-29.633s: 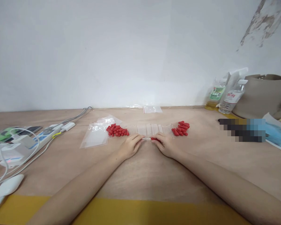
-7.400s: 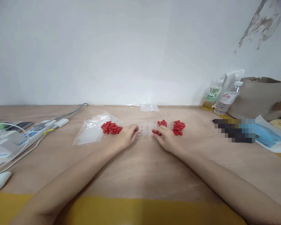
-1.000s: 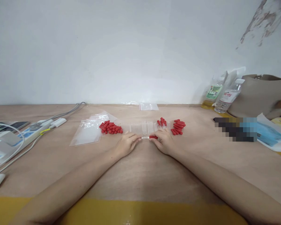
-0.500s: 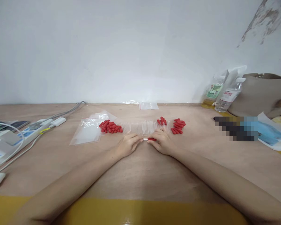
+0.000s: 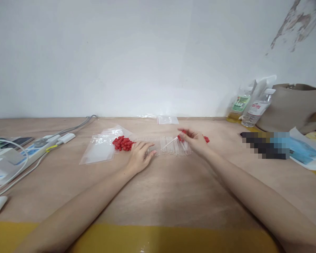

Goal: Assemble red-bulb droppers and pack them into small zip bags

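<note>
My right hand (image 5: 197,140) is closed on a glass dropper (image 5: 171,143), its red bulb end at my fingers and its clear tube slanting down to the left. Below it lies a row of thin clear glass tubes (image 5: 164,144), side by side. My left hand (image 5: 140,156) rests at the row's left end, fingers stretched out and thumb apart. Right beside that hand is a pile of red rubber bulbs (image 5: 122,143), partly hidden by it. More red bulbs (image 5: 206,139) peek out behind my right hand, which covers most of them.
Clear plastic bags (image 5: 98,149) lie left of the bulb pile, and a small zip bag (image 5: 168,120) by the wall. At left are a power strip (image 5: 33,151) and cables. Two bottles (image 5: 258,109), a grey bag (image 5: 292,109) and a blue packet (image 5: 305,153) are at right.
My hands have parted from the middle, where both were on a red-bulbed dropper. The right went up and right with the dropper; the left shifted left and opened.
</note>
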A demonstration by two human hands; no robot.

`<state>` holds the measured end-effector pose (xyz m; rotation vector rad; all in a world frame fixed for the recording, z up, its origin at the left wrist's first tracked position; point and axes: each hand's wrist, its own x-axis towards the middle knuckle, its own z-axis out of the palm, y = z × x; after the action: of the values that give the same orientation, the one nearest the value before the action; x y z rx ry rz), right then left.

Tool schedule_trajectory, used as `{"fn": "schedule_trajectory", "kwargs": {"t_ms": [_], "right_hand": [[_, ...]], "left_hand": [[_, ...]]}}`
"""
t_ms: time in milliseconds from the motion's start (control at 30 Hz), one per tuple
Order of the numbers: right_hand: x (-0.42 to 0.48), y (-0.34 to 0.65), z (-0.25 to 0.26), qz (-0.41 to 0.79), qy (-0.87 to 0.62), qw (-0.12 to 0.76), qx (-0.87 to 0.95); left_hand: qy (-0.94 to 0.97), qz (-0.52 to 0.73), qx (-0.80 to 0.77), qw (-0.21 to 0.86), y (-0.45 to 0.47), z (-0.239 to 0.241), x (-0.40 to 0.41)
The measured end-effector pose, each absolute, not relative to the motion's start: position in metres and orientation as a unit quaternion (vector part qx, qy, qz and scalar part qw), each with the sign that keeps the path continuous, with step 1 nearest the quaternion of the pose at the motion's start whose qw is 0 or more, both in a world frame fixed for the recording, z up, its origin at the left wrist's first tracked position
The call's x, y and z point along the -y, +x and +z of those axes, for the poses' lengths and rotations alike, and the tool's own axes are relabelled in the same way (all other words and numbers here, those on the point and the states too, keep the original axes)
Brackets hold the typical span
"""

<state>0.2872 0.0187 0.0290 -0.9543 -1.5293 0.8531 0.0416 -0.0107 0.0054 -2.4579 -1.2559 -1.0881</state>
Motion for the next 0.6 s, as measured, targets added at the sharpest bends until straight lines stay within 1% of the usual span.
{"fn": "schedule_trajectory", "kwargs": {"t_ms": [67,133,267,367,433,500,600], "right_hand": [[-0.033,0.299,0.042,0.322,-0.451,0.534,0.639],[-0.047,0.308,0.051,0.253,-0.514,0.492,0.655],[-0.07,0.309,0.052,0.11,-0.609,0.354,0.701],[-0.078,0.3,0.044,0.026,-0.633,0.258,0.729],[-0.08,0.293,0.038,-0.017,-0.641,0.211,0.738],[-0.079,0.289,0.033,-0.04,-0.641,0.187,0.743],[-0.075,0.289,0.028,-0.051,-0.639,0.181,0.746]], "left_hand": [[-0.798,-0.346,0.478,0.12,0.035,0.01,0.007],[-0.779,-0.321,0.52,0.139,0.026,0.016,0.002],[-0.749,-0.261,0.592,0.144,0.005,0.029,-0.009],[-0.72,-0.23,0.642,0.124,-0.009,0.038,-0.016],[-0.707,-0.213,0.666,0.106,-0.016,0.043,-0.019],[-0.701,-0.196,0.68,0.089,-0.02,0.047,-0.021],[-0.702,-0.176,0.686,0.069,-0.023,0.052,-0.023]]}}
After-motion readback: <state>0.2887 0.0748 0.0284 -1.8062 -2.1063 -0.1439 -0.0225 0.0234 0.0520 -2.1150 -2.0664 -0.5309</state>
